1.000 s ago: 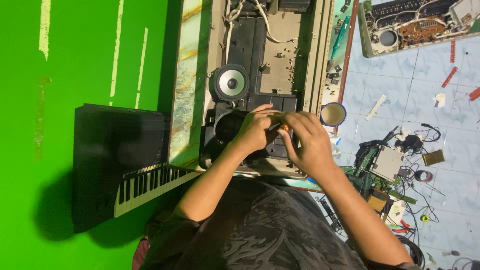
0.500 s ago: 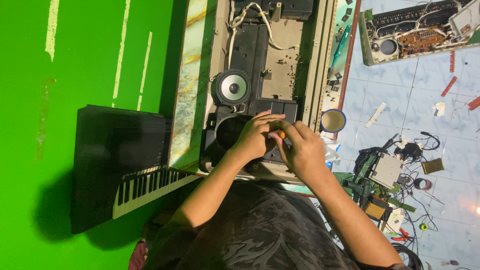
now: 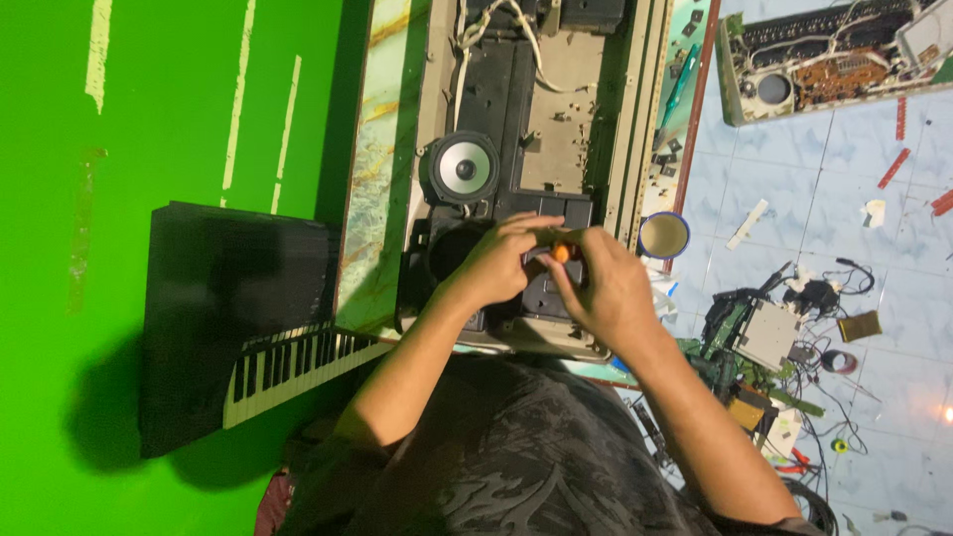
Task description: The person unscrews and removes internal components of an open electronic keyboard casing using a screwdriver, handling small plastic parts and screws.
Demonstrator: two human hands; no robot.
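Both hands (image 3: 556, 273) on opened keyboard chassis (image 3: 536, 119), speaker (image 3: 464, 168) inside

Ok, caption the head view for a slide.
Left hand and right hand meet on an orange-tipped tool over an opened keyboard chassis beside its speaker.

no packages, labels, signs or screens discernible.

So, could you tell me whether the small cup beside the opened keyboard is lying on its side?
No, the small cup stands upright, its open mouth facing up, just right of the opened keyboard.
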